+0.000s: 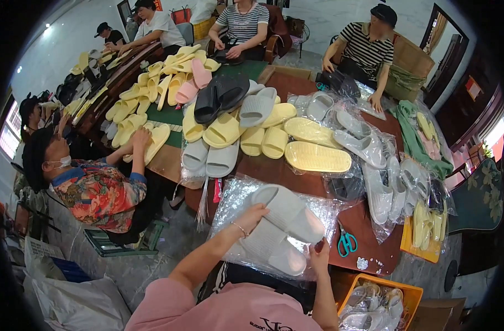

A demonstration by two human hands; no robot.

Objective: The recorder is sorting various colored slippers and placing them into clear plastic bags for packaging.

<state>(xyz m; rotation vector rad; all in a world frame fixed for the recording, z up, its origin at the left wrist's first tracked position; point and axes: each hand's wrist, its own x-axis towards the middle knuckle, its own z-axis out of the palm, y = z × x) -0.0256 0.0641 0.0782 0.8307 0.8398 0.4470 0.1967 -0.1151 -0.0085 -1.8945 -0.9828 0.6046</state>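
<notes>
A pair of light grey slippers lies over a clear plastic bag at the table's near edge. My left hand is closed on the side of the upper slipper, its fingers over the edge. By the slippers' right end my right hand has its fingers drawn together, next to the bag's edge; what they pinch is hidden. Teal-handled scissors rest on the table to the right of that hand, with small crumpled plastic bits beside them.
Yellow, grey and black slippers are heaped ahead. Bagged grey slippers cover the right side. An orange crate with bagged slippers stands at lower right. Co-workers sit around; one in a floral shirt handles yellow slippers at left.
</notes>
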